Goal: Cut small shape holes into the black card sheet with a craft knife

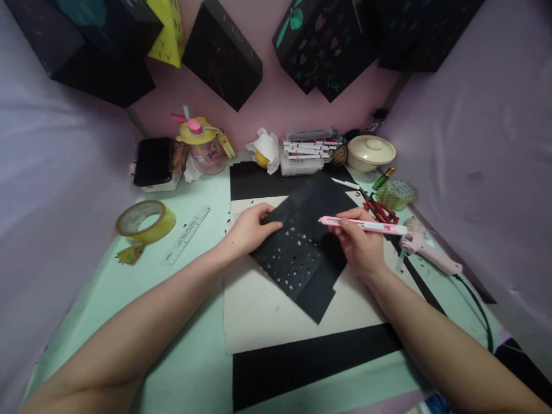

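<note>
A sheet of black card (297, 253) with many small cut-out holes is tilted over a white board (259, 322). My left hand (254, 227) pinches the card's left edge between thumb and fingers. In my right hand (360, 244) lies a pink craft knife (366, 225), gripped between thumb and fingers, its tip pointing left above the card. The fingers of that hand are also close to the card's right side; whether they touch it I cannot tell. White shows through the holes in the card's lower left half.
Right of the board lie red-handled scissors (382, 211), a white pen-like cutter (345, 183), a tape roll (395, 194) and a pink glue gun (435, 256) with its cord. On the left are a yellow tape roll (145, 221) and a clear ruler (187, 234). Black boxes (222, 54) hang above.
</note>
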Available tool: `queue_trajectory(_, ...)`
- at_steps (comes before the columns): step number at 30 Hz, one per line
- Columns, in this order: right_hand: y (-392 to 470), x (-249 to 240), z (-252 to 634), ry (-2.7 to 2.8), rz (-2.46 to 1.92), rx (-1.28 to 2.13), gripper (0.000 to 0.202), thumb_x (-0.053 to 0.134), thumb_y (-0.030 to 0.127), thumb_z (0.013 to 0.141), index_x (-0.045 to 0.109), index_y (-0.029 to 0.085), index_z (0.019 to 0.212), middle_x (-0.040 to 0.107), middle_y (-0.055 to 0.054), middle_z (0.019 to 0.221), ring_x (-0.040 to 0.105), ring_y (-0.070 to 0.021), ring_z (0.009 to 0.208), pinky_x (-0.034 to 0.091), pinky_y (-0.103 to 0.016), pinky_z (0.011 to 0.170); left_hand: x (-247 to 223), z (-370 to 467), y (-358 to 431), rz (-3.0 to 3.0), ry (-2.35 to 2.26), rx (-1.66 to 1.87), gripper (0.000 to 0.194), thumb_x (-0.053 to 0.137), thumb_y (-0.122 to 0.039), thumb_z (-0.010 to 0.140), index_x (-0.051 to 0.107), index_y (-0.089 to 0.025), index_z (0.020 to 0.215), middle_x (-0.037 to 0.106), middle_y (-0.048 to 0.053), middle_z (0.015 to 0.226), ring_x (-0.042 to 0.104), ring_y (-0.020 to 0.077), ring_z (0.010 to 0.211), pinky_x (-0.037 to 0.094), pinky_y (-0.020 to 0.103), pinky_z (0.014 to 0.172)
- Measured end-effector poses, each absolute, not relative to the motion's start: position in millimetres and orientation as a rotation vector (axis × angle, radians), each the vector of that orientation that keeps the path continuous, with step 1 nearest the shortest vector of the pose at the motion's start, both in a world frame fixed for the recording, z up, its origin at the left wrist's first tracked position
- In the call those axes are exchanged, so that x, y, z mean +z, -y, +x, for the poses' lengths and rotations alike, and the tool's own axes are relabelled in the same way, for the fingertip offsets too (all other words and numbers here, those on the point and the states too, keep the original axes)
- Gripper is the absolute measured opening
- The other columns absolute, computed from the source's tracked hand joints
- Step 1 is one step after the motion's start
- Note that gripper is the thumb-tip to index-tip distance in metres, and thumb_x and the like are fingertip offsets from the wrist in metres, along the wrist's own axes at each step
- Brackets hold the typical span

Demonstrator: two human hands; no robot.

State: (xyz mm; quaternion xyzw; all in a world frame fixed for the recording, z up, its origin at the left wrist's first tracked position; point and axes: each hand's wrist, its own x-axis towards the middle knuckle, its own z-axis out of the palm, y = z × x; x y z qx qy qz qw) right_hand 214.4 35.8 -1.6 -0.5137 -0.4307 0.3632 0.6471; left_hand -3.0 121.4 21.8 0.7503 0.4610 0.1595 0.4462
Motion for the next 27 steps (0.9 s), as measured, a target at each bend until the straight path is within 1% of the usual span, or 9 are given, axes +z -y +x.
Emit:
queue_trajectory(5,-41,8,232,0.863,-1.052,0.676,0.005,0.060,0.024,0.075,0.055,0.023,0.075,0.052,0.003,0.061,0.053,-0.0126,0.056,0.042,-0.028,0.055,19,8,-111,1.559,-1.108,0.501,0.031,0.044,-0.029,0.086,0.049,-0.019,0.115,0.067,0.009,0.107,0.066,0.0202,0.092,0.055,0.035,0.074)
queue_trajectory(8,-43,7,235,0.855,-1.093,0.699,0.005,0.061,0.024,0.075,0.056,0.022,0.075,0.053,0.003,0.060,0.051,-0.0124,0.055,0.039,-0.026,0.052,21,13,-101,1.200,-0.925,0.283,0.027,0.050,-0.023,0.083,0.055,-0.018,0.109,0.069,0.009,0.103,0.066,0.0187,0.091,0.055,0.035,0.080)
queue_trajectory(11,-44,-2,233,0.994,-1.282,0.790,0.006,0.062,0.027,0.077,0.060,0.022,0.078,0.058,0.001,0.064,0.051,-0.0124,0.056,0.038,-0.026,0.052,29,11,-90,1.116,-0.850,-0.059,0.024,0.054,-0.036,0.084,0.060,-0.016,0.095,0.071,0.010,0.093,0.068,0.0177,0.081,0.055,0.034,0.076)
queue_trajectory(15,-44,-12,228,1.199,-1.485,0.900,0.012,0.062,0.032,0.079,0.062,0.020,0.079,0.060,0.002,0.064,0.053,-0.0130,0.057,0.040,-0.026,0.056,48,6,-71,1.516,-0.486,-0.548,0.033,0.060,-0.050,0.080,0.066,-0.019,0.090,0.071,0.005,0.087,0.067,0.0174,0.072,0.052,0.029,0.064)
queue_trajectory(18,-43,-14,227,1.232,-1.493,0.920,0.014,0.061,0.034,0.080,0.062,0.020,0.081,0.061,0.002,0.065,0.054,-0.0128,0.059,0.041,-0.026,0.058,54,7,-63,2.080,-0.383,-0.195,0.030,0.059,-0.043,0.084,0.065,-0.023,0.105,0.070,0.005,0.099,0.065,0.0192,0.090,0.049,0.030,0.079)
queue_trajectory(20,-44,-14,228,1.221,-1.477,0.921,0.014,0.061,0.034,0.080,0.062,0.020,0.081,0.060,0.002,0.065,0.053,-0.0125,0.059,0.041,-0.025,0.058,47,10,-66,2.364,-0.444,0.018,0.037,0.050,-0.040,0.090,0.057,-0.020,0.120,0.059,0.010,0.126,0.054,0.0222,0.116,0.042,0.035,0.097)
queue_trajectory(22,-44,-15,229,1.209,-1.462,0.919,0.015,0.062,0.035,0.080,0.061,0.020,0.081,0.060,0.003,0.064,0.053,-0.0120,0.058,0.041,-0.025,0.057,32,12,-74,2.600,-0.501,0.051,0.055,0.049,-0.049,0.089,0.046,-0.017,0.133,0.037,0.012,0.147,0.029,0.0256,0.138,0.025,0.042,0.112)
queue_trajectory(24,-44,-15,229,1.202,-1.461,0.913,0.015,0.062,0.035,0.080,0.061,0.019,0.080,0.059,0.003,0.063,0.052,-0.0117,0.057,0.040,-0.024,0.056,18,14,-81,2.730,-0.503,-0.067,0.075,0.048,-0.062,0.083,0.033,-0.017,0.142,0.023,0.012,0.153,0.015,0.0275,0.142,0.013,0.046,0.115)
queue_trajectory(27,-44,-13,229,1.187,-1.483,0.875,0.015,0.061,0.034,0.081,0.062,0.019,0.081,0.059,0.003,0.064,0.052,-0.0118,0.057,0.040,-0.024,0.056,6,16,-75,2.800,-0.565,-0.182,0.087,0.039,-0.071,0.081,0.023,-0.016,0.146,0.014,0.012,0.155,0.011,0.0277,0.143,0.013,0.045,0.115)
